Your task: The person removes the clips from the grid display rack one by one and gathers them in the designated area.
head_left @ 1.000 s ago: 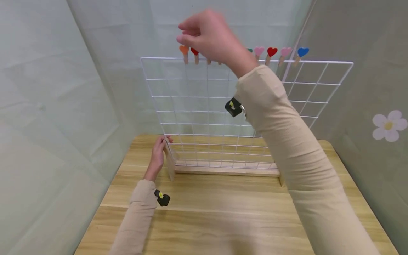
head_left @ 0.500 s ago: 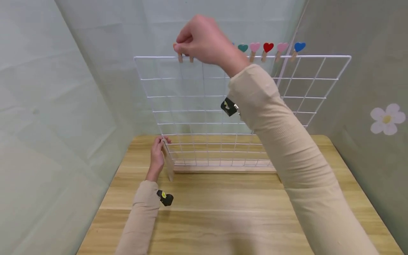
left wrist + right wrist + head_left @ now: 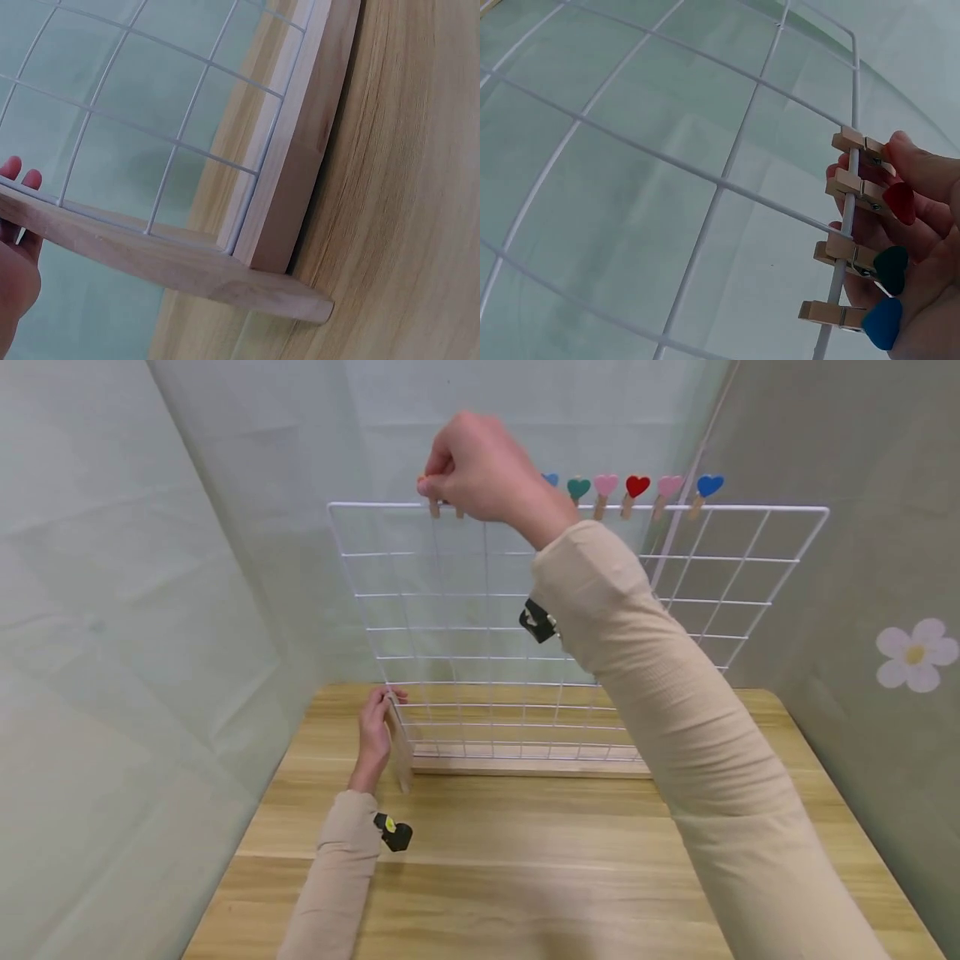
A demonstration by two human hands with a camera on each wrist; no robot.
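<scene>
My right hand [image 3: 480, 464] is up at the top wire of the white grid [image 3: 570, 610], fingers curled and pinching the leftmost peg [image 3: 864, 143] clipped there. The right wrist view shows four pegs [image 3: 855, 251] on that stretch of wire: the pinched one, then red, dark green and blue hearts. The head view shows six more heart pegs [image 3: 637, 489] in a row to the right of my hand: blue, green, pink, red, pink, blue. My left hand [image 3: 372, 737] is down at the grid's wooden foot [image 3: 401, 752], fingers fairly straight, resting flat against it. One grid, standing upright in its wooden base [image 3: 525, 766] on the bench [image 3: 525, 860].
</scene>
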